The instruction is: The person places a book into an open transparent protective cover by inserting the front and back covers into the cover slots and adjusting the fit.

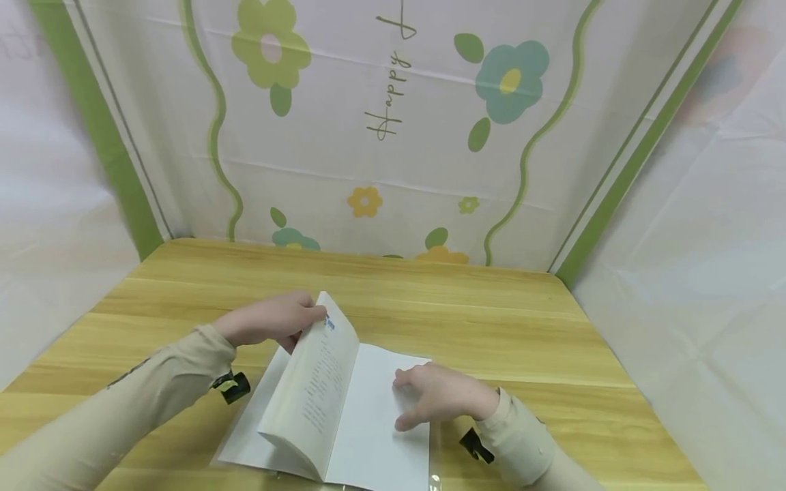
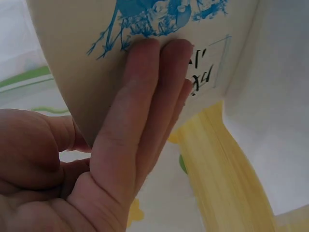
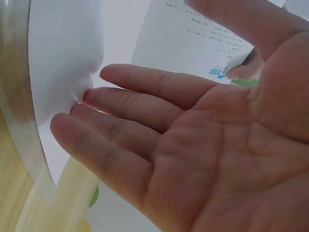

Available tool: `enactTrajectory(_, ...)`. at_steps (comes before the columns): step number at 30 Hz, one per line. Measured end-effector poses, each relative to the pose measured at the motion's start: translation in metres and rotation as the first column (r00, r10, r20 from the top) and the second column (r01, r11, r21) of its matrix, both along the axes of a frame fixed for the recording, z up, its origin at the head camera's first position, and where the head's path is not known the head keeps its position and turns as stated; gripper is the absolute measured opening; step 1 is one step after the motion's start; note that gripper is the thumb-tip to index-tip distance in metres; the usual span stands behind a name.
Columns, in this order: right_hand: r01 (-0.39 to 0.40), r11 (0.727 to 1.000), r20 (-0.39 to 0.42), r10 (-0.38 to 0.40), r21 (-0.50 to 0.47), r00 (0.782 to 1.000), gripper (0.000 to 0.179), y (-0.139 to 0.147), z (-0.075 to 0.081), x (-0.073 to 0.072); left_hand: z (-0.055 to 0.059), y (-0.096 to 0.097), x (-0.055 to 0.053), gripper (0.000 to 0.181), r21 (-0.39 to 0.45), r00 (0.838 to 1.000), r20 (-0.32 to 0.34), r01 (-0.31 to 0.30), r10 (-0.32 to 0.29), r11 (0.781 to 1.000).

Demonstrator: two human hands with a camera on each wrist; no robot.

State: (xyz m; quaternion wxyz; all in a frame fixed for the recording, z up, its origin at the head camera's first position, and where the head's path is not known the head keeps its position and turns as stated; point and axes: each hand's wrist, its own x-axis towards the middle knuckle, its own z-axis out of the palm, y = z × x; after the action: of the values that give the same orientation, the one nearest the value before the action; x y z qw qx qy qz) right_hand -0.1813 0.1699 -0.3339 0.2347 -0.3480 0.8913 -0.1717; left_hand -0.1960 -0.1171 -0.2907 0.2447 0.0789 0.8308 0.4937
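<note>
A paperback book (image 1: 319, 392) lies spread on the table, its block of printed pages lifted and leaning left. My left hand (image 1: 273, 320) pinches the top of that block, thumb on the printed side. In the left wrist view the fingers (image 2: 123, 111) lie flat against a page with a blue picture (image 2: 154, 17) and black handwriting. My right hand (image 1: 442, 392) is over the right side of the book, a blank white sheet (image 1: 374, 409). Its fingers are spread, and in the right wrist view the fingertips (image 3: 63, 125) meet the white sheet, which dimples there.
Beneath the book is a wood-grain table (image 1: 491, 320). A clear plastic edge (image 1: 435, 470) shows along the book's right side. Behind the table hangs a flowered cloth (image 1: 344, 157), with pale cloth at both sides. Black straps (image 1: 233, 387) hang at the wrists.
</note>
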Motion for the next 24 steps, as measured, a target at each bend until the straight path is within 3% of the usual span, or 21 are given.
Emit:
enactTrajectory(11, -0.015, 1.0, -0.019, 0.015, -0.006, 1.0, 0.057, 0.002, -0.002, 0.0, -0.005, -0.01, 0.001, 0.041, -0.017, 0.999, -0.037, 0.005, -0.006, 1.0)
enactTrajectory(24, -0.021, 1.0, -0.035, 0.021, 0.001, 0.999, 0.055, 0.0, 0.0, 0.001, -0.021, -0.026, 0.0, 0.041, 0.016, 0.997, -0.076, -0.007, 0.008, 1.0)
